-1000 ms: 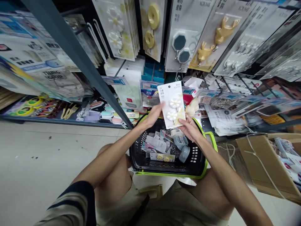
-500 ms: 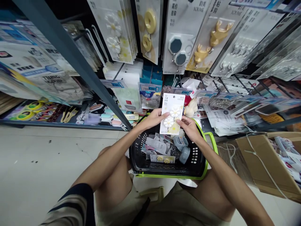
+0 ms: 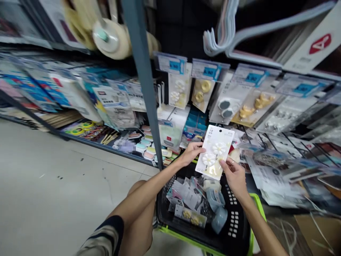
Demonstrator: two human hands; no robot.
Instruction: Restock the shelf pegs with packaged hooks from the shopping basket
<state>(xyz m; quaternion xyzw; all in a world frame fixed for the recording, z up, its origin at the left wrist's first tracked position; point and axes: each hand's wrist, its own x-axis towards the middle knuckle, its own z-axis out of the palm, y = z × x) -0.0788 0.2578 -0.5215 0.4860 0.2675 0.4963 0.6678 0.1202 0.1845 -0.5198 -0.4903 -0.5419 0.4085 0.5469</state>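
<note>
Both my hands hold a white card pack with two daisy-shaped hooks on it, tilted, above a black shopping basket with a green rim. My left hand grips the card's left edge. My right hand pinches its lower right corner. The basket stands on the floor between my knees and holds several small packs and blue-grey plastic pieces.
Racks of hanging card packs fill the shelf ahead, among them matching daisy hooks, yellow ring hooks and gold animal hooks. A grey upright post stands left of them. Hangers hang above. Pale floor lies to the left.
The view has swung up and to the right, so higher shelves and hangers show. The daisy card has tilted and sits a little higher above the basket; both hands keep hold of it.
</note>
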